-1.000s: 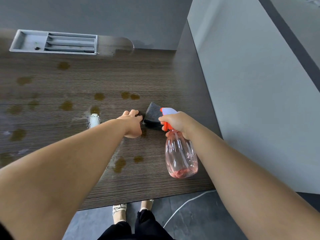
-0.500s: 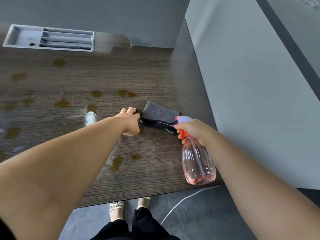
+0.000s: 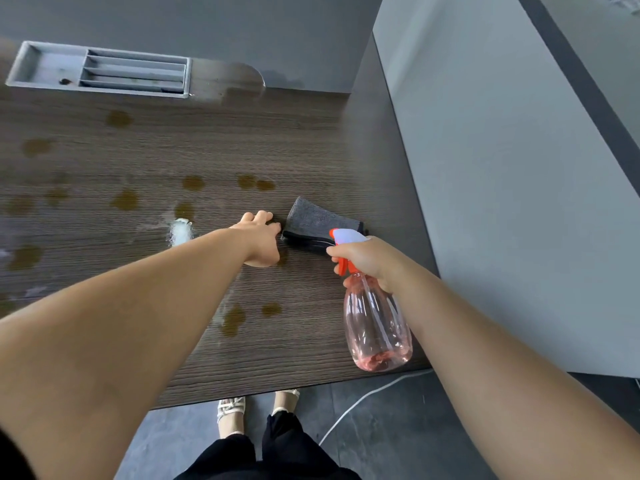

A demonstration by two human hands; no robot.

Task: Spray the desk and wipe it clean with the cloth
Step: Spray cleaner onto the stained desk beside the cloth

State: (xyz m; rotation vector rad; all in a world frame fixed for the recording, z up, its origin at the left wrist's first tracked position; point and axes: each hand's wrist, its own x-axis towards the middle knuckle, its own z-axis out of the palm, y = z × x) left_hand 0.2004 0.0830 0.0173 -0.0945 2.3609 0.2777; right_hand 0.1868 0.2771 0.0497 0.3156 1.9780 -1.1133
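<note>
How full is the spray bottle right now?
Nearly empty: the clear pink spray bottle in the right hand shows only a shallow pool at its base.

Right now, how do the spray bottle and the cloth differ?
The spray bottle is clear pink plastic; the cloth is grey fabric. The bottle is upright, gripped at its neck by the right hand; the cloth lies folded flat on the desk, beside the left hand.

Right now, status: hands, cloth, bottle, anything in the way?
Right hand grips spray bottle, upright. Left hand at edge of gray cloth, grip unclear. Brown stains unwiped on desk.
</note>
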